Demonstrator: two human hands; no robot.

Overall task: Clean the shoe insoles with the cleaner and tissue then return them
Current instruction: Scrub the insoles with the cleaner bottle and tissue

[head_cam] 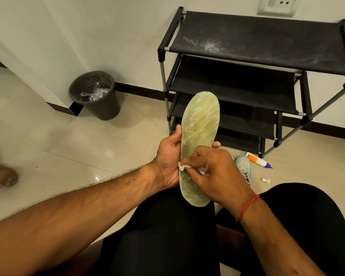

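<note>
Insole [199, 124] in left grip [168, 162], toe outward

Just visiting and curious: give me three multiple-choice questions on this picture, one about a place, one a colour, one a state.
1. Where is the cleaner bottle? A on the floor by the shoe rack; B in a drawer; C on a table.
2. The insole's colour? A red; B green; C black.
3. The tissue is: A in a pocket; B dropped; C pinched in the right hand.
Answers: A, it lies at the rack's foot; B, pale green throughout; C, that hand presses it against the insole.
</note>
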